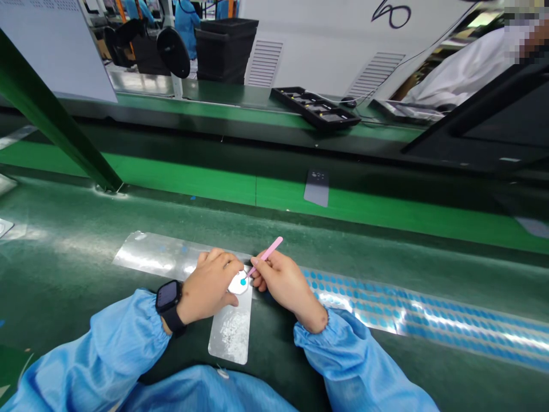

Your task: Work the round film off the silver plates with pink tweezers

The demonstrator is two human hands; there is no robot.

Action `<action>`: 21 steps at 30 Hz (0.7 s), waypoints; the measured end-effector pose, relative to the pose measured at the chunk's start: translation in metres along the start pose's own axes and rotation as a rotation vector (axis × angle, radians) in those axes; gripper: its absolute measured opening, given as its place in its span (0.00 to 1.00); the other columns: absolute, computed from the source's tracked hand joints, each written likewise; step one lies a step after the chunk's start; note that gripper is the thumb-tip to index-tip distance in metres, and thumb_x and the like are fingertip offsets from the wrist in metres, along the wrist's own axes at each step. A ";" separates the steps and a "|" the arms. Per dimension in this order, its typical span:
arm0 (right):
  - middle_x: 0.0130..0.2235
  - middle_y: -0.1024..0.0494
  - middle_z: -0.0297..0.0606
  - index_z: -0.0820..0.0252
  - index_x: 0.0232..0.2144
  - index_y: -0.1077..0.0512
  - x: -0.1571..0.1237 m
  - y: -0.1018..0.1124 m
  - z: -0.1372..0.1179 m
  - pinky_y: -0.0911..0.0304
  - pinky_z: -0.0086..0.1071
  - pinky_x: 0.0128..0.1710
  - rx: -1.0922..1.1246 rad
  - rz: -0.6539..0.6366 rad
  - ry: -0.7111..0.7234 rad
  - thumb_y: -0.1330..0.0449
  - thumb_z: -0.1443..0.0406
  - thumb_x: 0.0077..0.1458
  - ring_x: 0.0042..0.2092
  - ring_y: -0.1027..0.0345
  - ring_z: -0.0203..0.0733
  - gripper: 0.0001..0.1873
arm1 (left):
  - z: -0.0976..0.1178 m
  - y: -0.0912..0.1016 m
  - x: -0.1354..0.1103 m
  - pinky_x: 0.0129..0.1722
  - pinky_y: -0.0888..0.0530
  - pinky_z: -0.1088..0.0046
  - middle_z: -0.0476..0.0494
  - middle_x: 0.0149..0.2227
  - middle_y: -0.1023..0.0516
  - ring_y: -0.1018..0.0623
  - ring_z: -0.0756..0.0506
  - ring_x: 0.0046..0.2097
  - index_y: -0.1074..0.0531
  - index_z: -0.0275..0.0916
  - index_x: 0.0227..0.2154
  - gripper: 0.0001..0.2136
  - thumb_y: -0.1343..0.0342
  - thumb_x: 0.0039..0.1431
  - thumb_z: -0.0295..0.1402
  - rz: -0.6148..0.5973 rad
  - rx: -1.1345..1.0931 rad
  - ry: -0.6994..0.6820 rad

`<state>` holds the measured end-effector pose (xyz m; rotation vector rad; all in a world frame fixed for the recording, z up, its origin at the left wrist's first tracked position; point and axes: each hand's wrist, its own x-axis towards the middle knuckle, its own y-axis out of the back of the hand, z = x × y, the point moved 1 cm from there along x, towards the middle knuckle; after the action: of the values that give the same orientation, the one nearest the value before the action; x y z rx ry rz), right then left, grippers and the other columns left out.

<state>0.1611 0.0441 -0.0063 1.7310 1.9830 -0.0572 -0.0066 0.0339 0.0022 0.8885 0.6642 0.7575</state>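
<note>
My left hand (211, 284) is closed around the upper end of a flat silver-grey panel (230, 335) with rounded corners, like a phone back cover. A white patch (235, 285) at its top carries a small blue round sticker (243, 282). Pinched in my right hand (278, 280) is a pair of pink tweezers (271, 249), its tip close to the blue sticker; whether it touches cannot be made out. Beneath both hands runs a long clear film strip (148, 254), with rows of blue dots (364, 294) on its right part.
On the green conveyor belt (193, 178) beyond the worktop lies another grey panel (316, 187). A green post (64, 126) slants at the left. Farther back are a black tray (315, 107), stacked black bins (225, 50), and a person's white sleeve (461, 68).
</note>
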 end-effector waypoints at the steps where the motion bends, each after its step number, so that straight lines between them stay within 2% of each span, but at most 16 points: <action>1: 0.19 0.26 0.32 0.60 0.23 0.33 0.000 0.000 0.000 0.38 0.26 0.19 -0.002 0.003 -0.001 0.44 0.61 0.54 0.18 0.34 0.33 0.11 | 0.000 0.000 0.000 0.50 0.39 0.60 0.45 0.51 0.30 0.36 0.39 0.54 0.35 0.41 0.44 0.23 0.33 0.47 0.33 -0.002 0.003 0.000; 13: 0.20 0.26 0.32 0.59 0.24 0.33 -0.002 0.000 -0.001 0.37 0.26 0.19 -0.039 0.012 0.023 0.45 0.62 0.54 0.19 0.32 0.34 0.09 | -0.001 0.000 -0.001 0.49 0.38 0.58 0.44 0.50 0.30 0.36 0.39 0.53 0.32 0.42 0.43 0.20 0.33 0.47 0.33 0.020 0.035 -0.033; 17: 0.20 0.26 0.32 0.58 0.24 0.33 -0.002 0.000 0.001 0.37 0.26 0.20 -0.056 0.012 0.054 0.45 0.61 0.54 0.19 0.32 0.35 0.09 | -0.002 -0.001 -0.002 0.48 0.38 0.58 0.44 0.51 0.31 0.36 0.38 0.53 0.30 0.44 0.42 0.19 0.33 0.47 0.34 0.036 0.049 -0.053; 21: 0.21 0.25 0.32 0.58 0.24 0.33 -0.002 -0.001 0.002 0.36 0.26 0.20 -0.055 0.020 0.068 0.45 0.62 0.54 0.20 0.31 0.35 0.09 | -0.002 0.000 -0.002 0.49 0.39 0.57 0.45 0.52 0.31 0.36 0.38 0.55 0.25 0.46 0.39 0.15 0.32 0.47 0.36 0.003 0.071 -0.054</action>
<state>0.1613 0.0409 -0.0074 1.7389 1.9953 0.0635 -0.0089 0.0330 0.0019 0.9719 0.6454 0.7137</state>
